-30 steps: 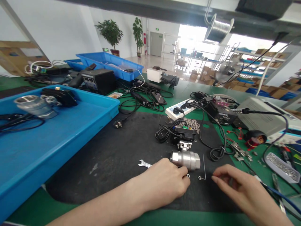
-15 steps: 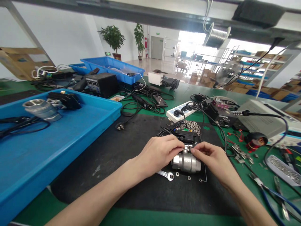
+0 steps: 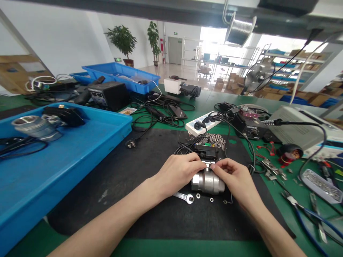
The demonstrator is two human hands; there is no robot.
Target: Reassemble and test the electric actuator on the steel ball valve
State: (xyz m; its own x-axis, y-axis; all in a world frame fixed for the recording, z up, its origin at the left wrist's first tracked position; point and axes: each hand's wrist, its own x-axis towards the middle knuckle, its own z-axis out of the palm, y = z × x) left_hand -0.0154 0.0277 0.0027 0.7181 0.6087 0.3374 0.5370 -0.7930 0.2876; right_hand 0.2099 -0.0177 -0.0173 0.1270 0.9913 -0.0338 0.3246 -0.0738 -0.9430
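A steel ball valve (image 3: 208,183) lies on its side on the black mat (image 3: 112,200), its stem end with a small metal bracket (image 3: 208,164) pointing up and away. My left hand (image 3: 182,169) pinches at the bracket's left side with thumb and forefinger. From the right, my right hand (image 3: 234,176) has thumb and forefinger pressed together at the same bracket. Any small part between the fingertips is hidden. Just behind the bracket rests a black actuator box (image 3: 205,151) with a green terminal block. A wrench (image 3: 186,197), loose nuts (image 3: 198,196) and a hex key (image 3: 230,198) lie nearby.
Left stands a blue tray (image 3: 107,123) holding another valve (image 3: 34,126). Behind the mat are a power strip (image 3: 200,123) and a pile of small metal parts (image 3: 215,141). To the right lie pliers (image 3: 294,203), a parts dish (image 3: 321,185) and a soldering station (image 3: 253,132).
The view has shifted, so everything sits slightly further left. My right fingertips have moved closer to my left ones at the bracket. The valve stays on the mat.
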